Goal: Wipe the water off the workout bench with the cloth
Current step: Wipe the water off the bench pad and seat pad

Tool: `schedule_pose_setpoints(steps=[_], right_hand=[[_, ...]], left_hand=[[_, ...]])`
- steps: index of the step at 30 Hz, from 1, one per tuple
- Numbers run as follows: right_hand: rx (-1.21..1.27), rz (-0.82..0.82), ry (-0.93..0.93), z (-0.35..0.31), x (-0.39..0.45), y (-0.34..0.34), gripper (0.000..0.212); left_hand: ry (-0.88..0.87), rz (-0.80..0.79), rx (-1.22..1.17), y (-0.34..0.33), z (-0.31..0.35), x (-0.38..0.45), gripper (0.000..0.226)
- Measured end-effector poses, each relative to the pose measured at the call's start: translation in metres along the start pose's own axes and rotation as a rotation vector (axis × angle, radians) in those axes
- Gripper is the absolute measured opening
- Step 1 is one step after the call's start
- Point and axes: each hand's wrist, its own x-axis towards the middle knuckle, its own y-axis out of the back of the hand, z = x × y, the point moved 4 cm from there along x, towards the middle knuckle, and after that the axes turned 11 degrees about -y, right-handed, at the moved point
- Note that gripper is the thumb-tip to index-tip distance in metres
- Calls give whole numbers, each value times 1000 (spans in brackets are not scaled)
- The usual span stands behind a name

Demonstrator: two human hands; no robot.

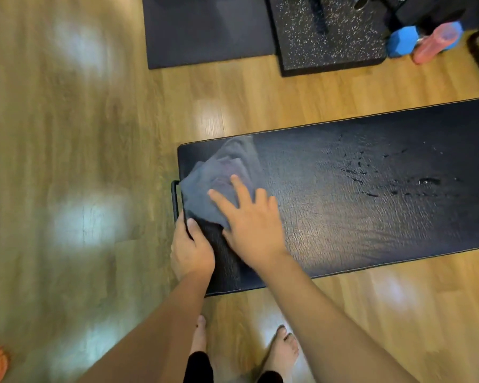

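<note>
A black padded workout bench (357,217) runs from the middle to the right edge. Water drops (426,181) glisten on its right part. A grey cloth (219,178), blurred, lies on the bench's left end. My right hand (249,222) presses flat on the cloth, fingers spread. My left hand (190,250) grips the bench's left edge, thumb on top.
A black metal bar (174,200) sticks out at the bench's left end. Black floor mats (205,31) and a speckled mat (327,37) lie at the back. Blue and pink dumbbells (426,42) sit at the back right. My bare feet (282,352) stand on the wood floor.
</note>
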Motion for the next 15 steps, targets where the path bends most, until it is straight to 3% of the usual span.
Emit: schedule_pose_setpoints(steps=[2,6,9,11,15], right_hand=[[-21,12,-98,45,6,12,78],[-17,89,-489,138,23,36,74],[-9,118,-670,142,30,35,71],[-15,135,-631,110,28,30,73],[-18,105,-314,19,7,8,76]], left_hand=[[16,0,1,0,1,0,66],[22,-3,14,1,-1,0,65],[27,-8,24,1,0,-1,64],[26,-25,18,0,0,-2,63],[23,-13,-5,-1,-1,0,64]])
